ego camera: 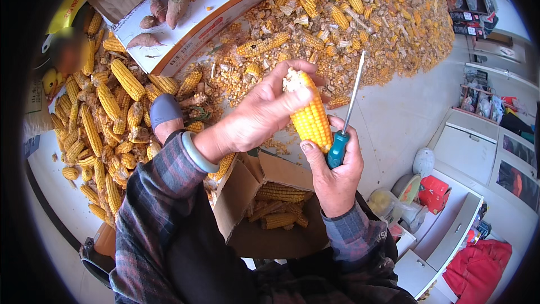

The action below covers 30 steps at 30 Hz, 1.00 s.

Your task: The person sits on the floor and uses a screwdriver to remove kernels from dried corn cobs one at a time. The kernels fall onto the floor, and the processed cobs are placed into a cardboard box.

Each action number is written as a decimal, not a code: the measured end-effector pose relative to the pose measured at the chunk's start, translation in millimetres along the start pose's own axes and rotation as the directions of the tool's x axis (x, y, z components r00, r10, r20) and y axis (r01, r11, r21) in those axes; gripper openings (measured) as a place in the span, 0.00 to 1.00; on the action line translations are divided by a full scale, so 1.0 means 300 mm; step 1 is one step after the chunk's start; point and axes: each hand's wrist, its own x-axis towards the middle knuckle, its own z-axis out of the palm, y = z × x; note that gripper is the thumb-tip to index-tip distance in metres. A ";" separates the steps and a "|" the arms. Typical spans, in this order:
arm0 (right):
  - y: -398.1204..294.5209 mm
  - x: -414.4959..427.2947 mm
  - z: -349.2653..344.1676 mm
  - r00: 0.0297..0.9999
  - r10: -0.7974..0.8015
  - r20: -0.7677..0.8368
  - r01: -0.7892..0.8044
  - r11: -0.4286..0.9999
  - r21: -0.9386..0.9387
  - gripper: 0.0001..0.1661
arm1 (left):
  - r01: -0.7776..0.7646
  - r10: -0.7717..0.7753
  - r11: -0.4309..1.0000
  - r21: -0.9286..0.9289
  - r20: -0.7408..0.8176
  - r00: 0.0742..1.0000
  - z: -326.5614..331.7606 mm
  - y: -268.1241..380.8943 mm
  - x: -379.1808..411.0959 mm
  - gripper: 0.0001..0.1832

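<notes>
An ear of yellow corn (312, 122) is held between my two hands, tilted, its pale ragged end up. My left hand (270, 105) grips that upper end, thumb across the kernels; a pale bangle circles the wrist. My right hand (339, 169) holds the lower end with its thumb and also grips a screwdriver (338, 147) by its teal handle, the metal shaft pointing up. Below the hands stands an open cardboard box (280, 169) with several corn ears (279, 220) inside.
Whole ears (90, 131) lie heaped at the left, beside a shoe (165, 107). Broken corn and loose kernels (379, 29) spread across the floor at the top. Sweet potatoes (177, 6) rest on a printed carton (139, 57). White cabinets (468, 143) and a red cloth (479, 268) are at the right.
</notes>
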 end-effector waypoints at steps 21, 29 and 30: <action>0.002 -0.007 -0.003 0.994 -0.108 -0.003 0.106 0.983 -0.148 0.26 | -0.026 0.049 0.715 0.699 -0.013 0.999 -0.039 0.008 -0.010 0.23; -0.019 -0.005 -0.022 0.995 0.095 0.027 -0.096 0.994 0.043 0.27 | 0.067 -0.100 0.775 0.629 0.018 0.995 -0.046 0.039 -0.028 0.24; -0.021 -0.005 -0.026 0.988 0.149 0.036 -0.151 0.986 0.069 0.27 | 0.052 -0.088 0.775 0.630 0.026 0.996 -0.048 0.036 -0.026 0.25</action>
